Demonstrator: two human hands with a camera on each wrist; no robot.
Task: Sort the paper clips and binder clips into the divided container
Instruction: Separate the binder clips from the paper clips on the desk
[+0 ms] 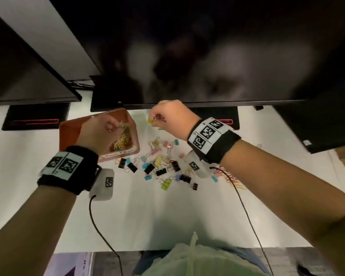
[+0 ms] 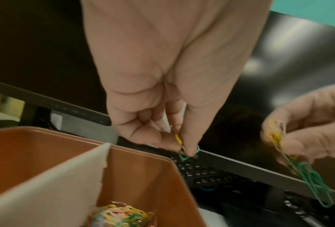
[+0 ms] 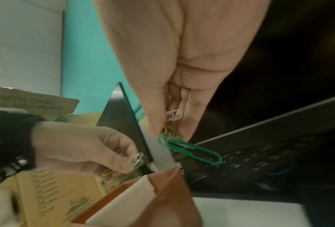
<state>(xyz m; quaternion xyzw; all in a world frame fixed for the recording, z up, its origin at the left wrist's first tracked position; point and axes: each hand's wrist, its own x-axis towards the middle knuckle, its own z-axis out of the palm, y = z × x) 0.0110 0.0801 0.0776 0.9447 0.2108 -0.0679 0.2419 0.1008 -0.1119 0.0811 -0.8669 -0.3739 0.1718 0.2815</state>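
Observation:
My left hand [image 1: 100,132] hovers over the copper divided container [image 1: 68,132] and pinches a few small paper clips [image 2: 182,147], yellow, green and white. The container's right compartment holds a heap of coloured paper clips [image 1: 122,141]; a white divider [image 2: 52,181] splits it. My right hand [image 1: 167,118] is raised just right of the container, pinching a bunch of paper clips [image 3: 174,135], with big green ones [image 3: 193,150] dangling below. Binder clips [image 1: 159,166] in black, yellow, pink and blue lie scattered on the white table.
A dark monitor [image 1: 187,46] overhangs the far table edge, a second screen [image 1: 28,76] stands left. A black keyboard [image 2: 197,170] lies behind the container. More paper clips [image 1: 233,180] lie at the right under my forearm. Cables [image 1: 245,212] trail from both wrists.

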